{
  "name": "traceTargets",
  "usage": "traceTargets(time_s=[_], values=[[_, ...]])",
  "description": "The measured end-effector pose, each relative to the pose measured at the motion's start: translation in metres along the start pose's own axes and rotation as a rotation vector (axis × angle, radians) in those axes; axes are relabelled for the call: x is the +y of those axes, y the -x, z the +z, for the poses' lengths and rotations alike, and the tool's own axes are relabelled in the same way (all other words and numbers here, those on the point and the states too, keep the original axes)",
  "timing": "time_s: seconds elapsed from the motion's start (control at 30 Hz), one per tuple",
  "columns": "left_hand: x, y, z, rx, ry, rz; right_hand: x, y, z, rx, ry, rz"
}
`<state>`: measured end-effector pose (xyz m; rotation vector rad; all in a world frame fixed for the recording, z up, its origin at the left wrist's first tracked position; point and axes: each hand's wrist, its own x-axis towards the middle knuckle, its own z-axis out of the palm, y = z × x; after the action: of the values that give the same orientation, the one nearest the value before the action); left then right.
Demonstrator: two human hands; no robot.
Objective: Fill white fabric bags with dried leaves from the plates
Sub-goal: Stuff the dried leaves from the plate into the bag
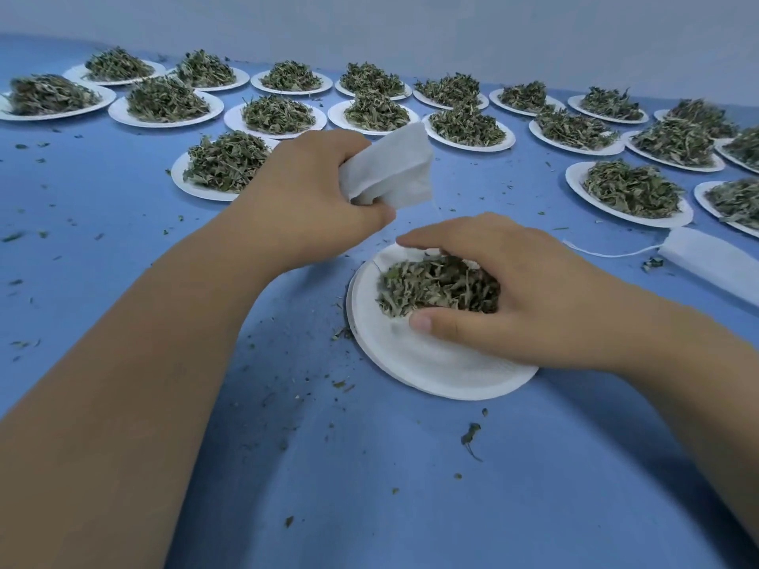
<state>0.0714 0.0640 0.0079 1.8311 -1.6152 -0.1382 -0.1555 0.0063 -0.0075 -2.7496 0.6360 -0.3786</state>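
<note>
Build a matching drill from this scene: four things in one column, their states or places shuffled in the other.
Column one
1. left hand
2. right hand
3. nearest paper plate
4. spare fabric bag

Column two
A. lies flat near the table's right edge
B. grips a white fabric bag
C. partly bare, closest to the person
D. curls over dried leaves

Pairs: 1-B, 2-D, 3-C, 4-A

Head-worn view, forward-down, close above table [369, 498]
</note>
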Motion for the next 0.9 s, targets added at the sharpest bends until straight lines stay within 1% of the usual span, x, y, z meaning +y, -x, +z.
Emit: traceTargets(time_s=[0.07,0.1,0.17,0.23,0.3,0.37,0.43,0.5,0.57,0.63,0.77,0.9], values=[[0.001,0.0,0.001,-0.036,-0.034,-0.023,-0.004,0.001,0.003,-0.044,0.007,-0.031],[0.003,0.0,0.002,-0.051,-0.061,-0.029,-0.005,0.001,0.005,-0.035,0.014,-0.053],[0.004,0.0,0.003,-0.059,-0.101,-0.03,-0.008,-0.002,0.007,0.025,0.015,-0.081],[0.002,0.0,0.001,-0.033,-0.093,-0.022,-0.008,-0.004,0.003,0.087,-0.027,-0.094],[-0.001,-0.002,-0.004,0.041,-0.023,-0.039,-0.007,-0.003,-0.002,0.129,-0.08,-0.088],[-0.005,-0.003,-0.01,0.167,0.058,-0.093,-0.005,-0.002,-0.009,0.153,-0.133,-0.078],[-0.009,-0.005,-0.015,0.303,0.077,-0.122,-0.003,-0.002,-0.017,0.169,-0.2,-0.062],[-0.012,-0.005,-0.017,0.371,0.042,-0.129,0.0,-0.003,-0.025,0.187,-0.29,-0.042],[-0.014,-0.006,-0.018,0.387,0.02,-0.144,0.002,-0.005,-0.032,0.205,-0.388,-0.017],[-0.014,-0.006,-0.016,0.329,-0.007,-0.132,0.005,-0.008,-0.034,0.235,-0.453,0.018],[-0.009,-0.004,-0.005,0.111,-0.035,-0.041,0.009,-0.022,-0.032,0.301,-0.461,0.089],[-0.006,-0.001,0.003,0.009,-0.055,0.013,0.008,-0.032,-0.034,0.423,-0.544,0.134]])
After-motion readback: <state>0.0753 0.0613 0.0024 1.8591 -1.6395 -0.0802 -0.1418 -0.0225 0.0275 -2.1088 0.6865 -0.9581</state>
